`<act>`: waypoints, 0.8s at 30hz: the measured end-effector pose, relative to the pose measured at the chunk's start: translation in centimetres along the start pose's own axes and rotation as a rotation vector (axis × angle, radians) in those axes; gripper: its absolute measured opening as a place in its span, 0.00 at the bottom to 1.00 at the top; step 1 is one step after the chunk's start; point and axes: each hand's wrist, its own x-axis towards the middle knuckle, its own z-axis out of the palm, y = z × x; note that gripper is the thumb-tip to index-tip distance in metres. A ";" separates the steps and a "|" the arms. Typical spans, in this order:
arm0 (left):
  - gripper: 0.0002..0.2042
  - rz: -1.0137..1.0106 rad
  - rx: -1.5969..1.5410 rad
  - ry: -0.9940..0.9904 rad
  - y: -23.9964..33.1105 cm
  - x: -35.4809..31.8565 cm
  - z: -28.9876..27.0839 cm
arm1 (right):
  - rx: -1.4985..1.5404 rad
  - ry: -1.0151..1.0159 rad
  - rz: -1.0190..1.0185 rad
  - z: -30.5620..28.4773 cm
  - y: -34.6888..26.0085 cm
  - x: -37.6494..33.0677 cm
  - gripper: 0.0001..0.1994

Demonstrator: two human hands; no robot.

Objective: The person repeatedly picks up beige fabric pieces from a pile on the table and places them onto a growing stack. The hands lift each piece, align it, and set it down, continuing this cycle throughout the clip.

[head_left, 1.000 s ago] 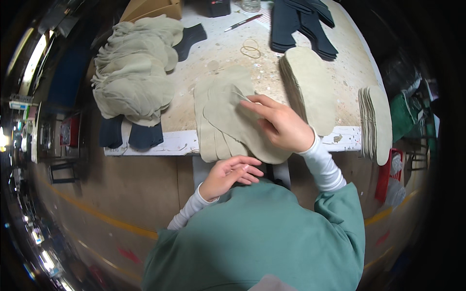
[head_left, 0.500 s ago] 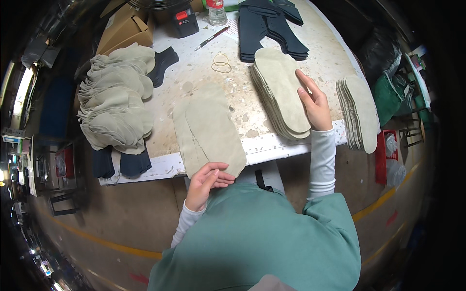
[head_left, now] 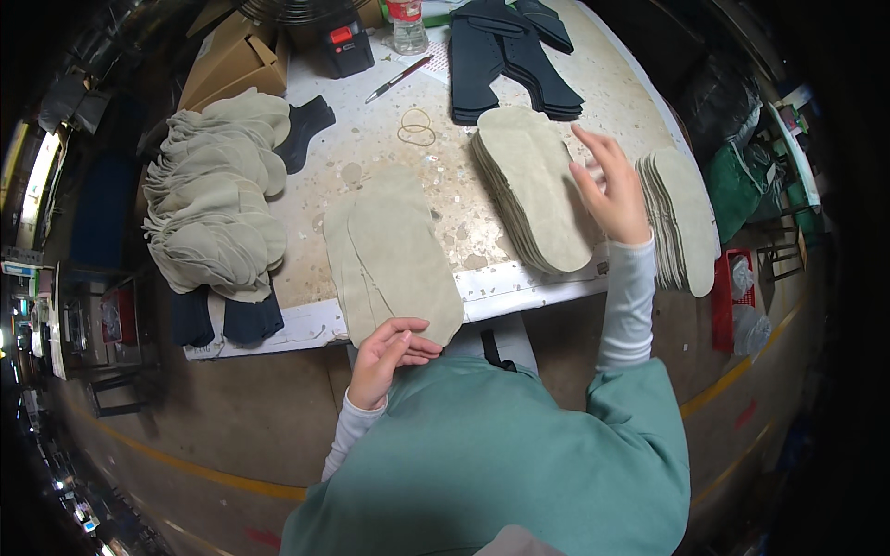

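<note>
A few beige sole-shaped leather pieces (head_left: 394, 255) lie fanned at the table's near edge. My left hand (head_left: 389, 357) rests by my chest just below that edge, fingers loosely curled, touching the lowest tip of those pieces. My right hand (head_left: 610, 185) hovers with fingers spread at the right side of a tall stack of the same beige pieces (head_left: 533, 185). It holds nothing. Another stack of beige pieces (head_left: 681, 218) stands at the table's right edge, just beyond that hand.
A big heap of beige pieces (head_left: 218, 204) covers the table's left side, over dark pieces (head_left: 222, 320). Dark blue cut pieces (head_left: 505, 56), a pen (head_left: 399, 79), rubber bands (head_left: 417, 125), a bottle (head_left: 406, 23), a black box (head_left: 345, 46) and cardboard boxes (head_left: 232, 60) sit at the back.
My right hand left the beige pieces in front of me and moved right to the tall stack, then past its right side. My left hand stayed near my chest.
</note>
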 end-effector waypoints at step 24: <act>0.13 0.286 0.155 0.276 2.8 -1.5 -2.8 | -0.367 -0.223 -0.189 3.4 -4.5 -4.7 0.34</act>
